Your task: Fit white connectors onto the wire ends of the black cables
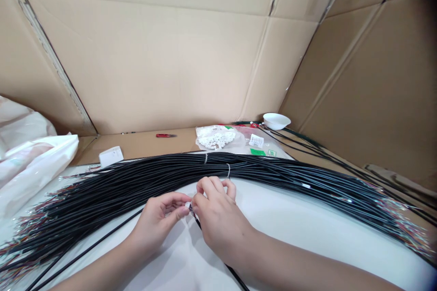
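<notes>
Between thumb and forefinger, my left hand (159, 216) pinches a small white connector (188, 205). My right hand (218, 218) is closed beside it, its fingertips on the thin wires at the end of a black cable (237, 277). That cable runs under my right hand toward the front edge of the view. The wires meet the connector between both hands; how far they go in is hidden by my fingers. Just beyond the hands lies a thick bundle of black cables (164, 170), tied in two places, with coloured wire ends fanned out at both sides.
Behind the bundle are a clear bag of white connectors (216, 138), red-handled snips (166, 135), a white box-like piece (111, 157) and a white bowl (276, 121). White plastic bags (30, 159) sit at left. Cardboard walls (153, 63) enclose the back and right.
</notes>
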Demonstrator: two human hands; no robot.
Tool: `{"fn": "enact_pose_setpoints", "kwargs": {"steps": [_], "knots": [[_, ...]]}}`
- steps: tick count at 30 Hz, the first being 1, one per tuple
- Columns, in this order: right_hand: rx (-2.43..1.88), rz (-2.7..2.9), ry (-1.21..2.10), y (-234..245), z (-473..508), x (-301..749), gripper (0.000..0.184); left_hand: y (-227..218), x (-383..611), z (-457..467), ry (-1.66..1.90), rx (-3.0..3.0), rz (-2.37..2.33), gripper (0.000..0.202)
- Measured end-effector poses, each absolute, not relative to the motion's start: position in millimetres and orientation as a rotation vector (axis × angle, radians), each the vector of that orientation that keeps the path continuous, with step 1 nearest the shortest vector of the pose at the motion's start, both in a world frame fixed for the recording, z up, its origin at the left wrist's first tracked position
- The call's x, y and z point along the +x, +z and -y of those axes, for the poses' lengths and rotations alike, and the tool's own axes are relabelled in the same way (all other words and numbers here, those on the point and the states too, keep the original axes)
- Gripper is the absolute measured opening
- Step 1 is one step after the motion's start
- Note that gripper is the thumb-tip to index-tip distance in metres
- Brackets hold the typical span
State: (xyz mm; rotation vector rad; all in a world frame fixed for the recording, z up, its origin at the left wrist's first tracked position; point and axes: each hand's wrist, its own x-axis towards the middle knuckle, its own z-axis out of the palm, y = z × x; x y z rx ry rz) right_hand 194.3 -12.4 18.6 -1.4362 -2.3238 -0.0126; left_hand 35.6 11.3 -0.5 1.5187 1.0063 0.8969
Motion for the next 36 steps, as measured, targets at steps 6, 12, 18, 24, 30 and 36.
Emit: {"fn": "enact_pose_setpoints", "kwargs": {"steps": [6,12,18,24,30,36], "knots": [[-1.456,2.293,0.053,20,13,194,0.014,-2,34,-11,0.897,1.594,-1.024,0.014],[-1.457,2.258,0.104,20,12,194,0.015,-2,34,-11,0.904,1.571,-1.014,0.014],[-1.449,2.244,0.108,21,12,194,0.015,-3,34,-11,0.913,1.539,-1.014,0.015],[-1.454,2.245,0.104,21,13,193,0.014,-6,33,-12,0.915,1.542,-1.009,0.015],[-1.399,2.217,0.014,17,14,193,0.012,-4,33,-12,0.907,1.566,-1.011,0.015],[-1.316,2.225,-0.216,11,15,193,0.012,-2,35,-10,0.936,1.526,-1.017,0.013]]}}
